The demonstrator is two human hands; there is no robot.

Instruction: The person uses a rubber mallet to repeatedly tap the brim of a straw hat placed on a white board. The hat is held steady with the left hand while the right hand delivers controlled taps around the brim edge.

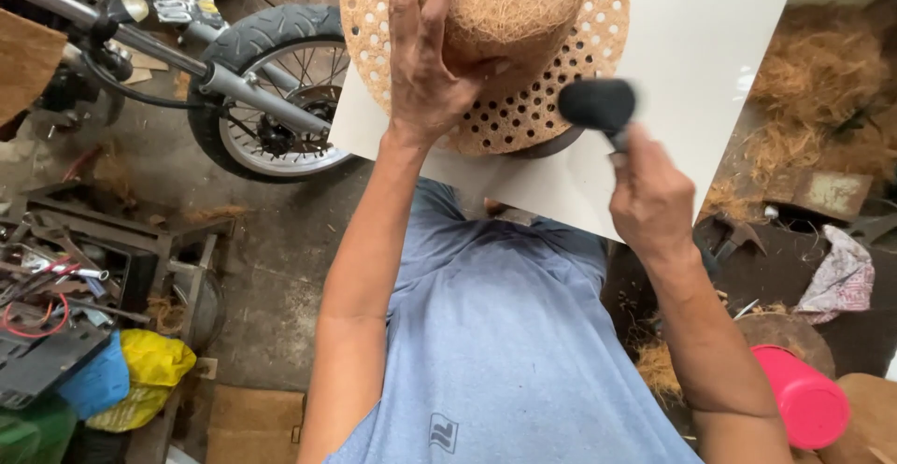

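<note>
My left hand [422, 53] is spread over the crown of a brown fibre hat [523, 15] with a perforated brim, holding it against a white board [710, 62] that rests on my lap. My right hand [651, 198] grips the handle of a brush whose dark round head [598, 104] sits blurred at the lower edge of the brim. My blue shirt fills the lower middle.
A motorbike front wheel [271, 90] stands at upper left. A metal rack with tools and wires [65, 277] and blue and yellow bags [131, 375] lie at left. Loose coconut fibre [822, 71], a patterned cloth [846, 277] and a pink cup [808, 403] are at right.
</note>
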